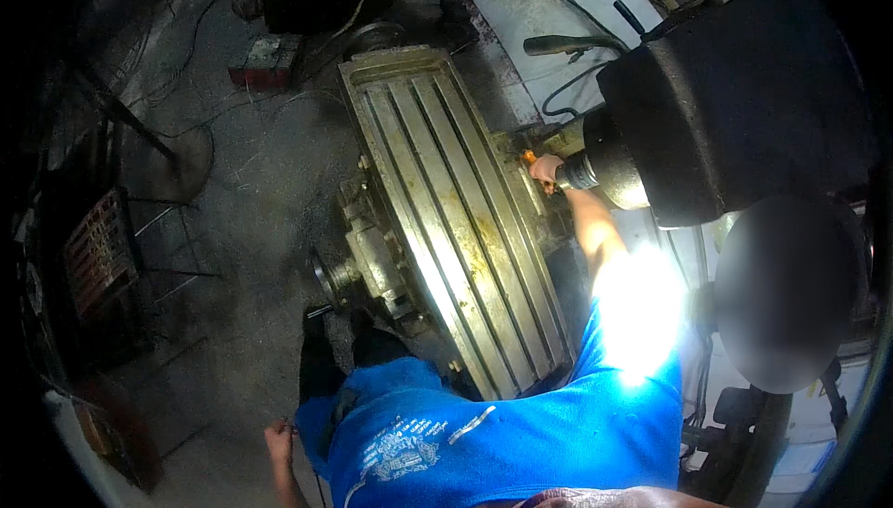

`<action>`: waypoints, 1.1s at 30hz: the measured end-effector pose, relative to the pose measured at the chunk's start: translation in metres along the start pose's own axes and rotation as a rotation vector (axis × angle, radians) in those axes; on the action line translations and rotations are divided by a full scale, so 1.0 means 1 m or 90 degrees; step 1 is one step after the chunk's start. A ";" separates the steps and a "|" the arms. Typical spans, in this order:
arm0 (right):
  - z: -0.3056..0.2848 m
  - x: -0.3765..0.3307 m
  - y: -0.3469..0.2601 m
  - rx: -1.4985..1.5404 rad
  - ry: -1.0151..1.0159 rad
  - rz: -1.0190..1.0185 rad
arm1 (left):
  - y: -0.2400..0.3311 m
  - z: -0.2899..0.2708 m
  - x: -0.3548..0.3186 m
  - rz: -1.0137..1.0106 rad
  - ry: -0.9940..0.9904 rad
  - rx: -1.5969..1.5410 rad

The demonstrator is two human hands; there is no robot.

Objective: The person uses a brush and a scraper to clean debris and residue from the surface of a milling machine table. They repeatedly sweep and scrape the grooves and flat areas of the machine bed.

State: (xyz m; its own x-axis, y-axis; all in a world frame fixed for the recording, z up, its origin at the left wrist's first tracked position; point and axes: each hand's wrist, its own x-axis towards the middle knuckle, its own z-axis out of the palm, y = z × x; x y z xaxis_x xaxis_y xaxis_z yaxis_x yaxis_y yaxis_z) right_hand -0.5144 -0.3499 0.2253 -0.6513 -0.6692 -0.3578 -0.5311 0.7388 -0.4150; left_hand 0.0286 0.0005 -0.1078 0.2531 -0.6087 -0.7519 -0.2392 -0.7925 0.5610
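At far edge of long grey slotted steel machine table (456,220): right hand (545,169) closed on small orange-tipped tool (528,156), beside dark round spindle nose (609,171). Left hand (278,440) low, grip can't tell. Risk: pinch/cut if spindle turns w/ fingers near.

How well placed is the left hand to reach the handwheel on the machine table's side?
Probably yes: the left hand hangs low beside the body, and only bare floor seems to lie between it and the handwheel.

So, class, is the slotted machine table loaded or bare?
Bare: the slotted machine table shows its long grooves unbroken, with nothing clamped on them. A co-worker's hand is at its right edge.
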 end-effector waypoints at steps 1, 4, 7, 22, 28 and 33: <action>0.005 0.011 0.000 -0.011 -0.003 0.004 | -0.007 0.001 0.003 0.008 0.011 0.017; 0.041 0.102 0.004 -0.032 -0.064 -0.077 | -0.018 0.008 0.012 -0.004 0.038 0.021; 0.083 0.197 0.019 -0.053 -0.162 -0.143 | 0.010 0.010 -0.009 -0.072 0.044 -0.026; 0.042 0.209 0.141 -0.417 -0.609 -0.007 | 0.049 0.004 0.012 -0.032 -0.055 0.039; 0.072 0.186 0.152 -0.648 -0.473 -0.038 | 0.040 0.015 -0.005 -0.058 -0.004 -0.082; 0.046 0.227 0.220 -0.520 -0.399 0.069 | 0.029 -0.007 0.045 0.014 -0.091 0.016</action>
State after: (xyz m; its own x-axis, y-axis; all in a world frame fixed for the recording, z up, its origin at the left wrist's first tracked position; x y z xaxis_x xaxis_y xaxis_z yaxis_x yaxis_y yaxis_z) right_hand -0.7540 -0.3434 0.0142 -0.4432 -0.3446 -0.8275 -0.8444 0.4703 0.2564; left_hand 0.0396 -0.0504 -0.1228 0.1124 -0.6129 -0.7822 -0.2677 -0.7767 0.5701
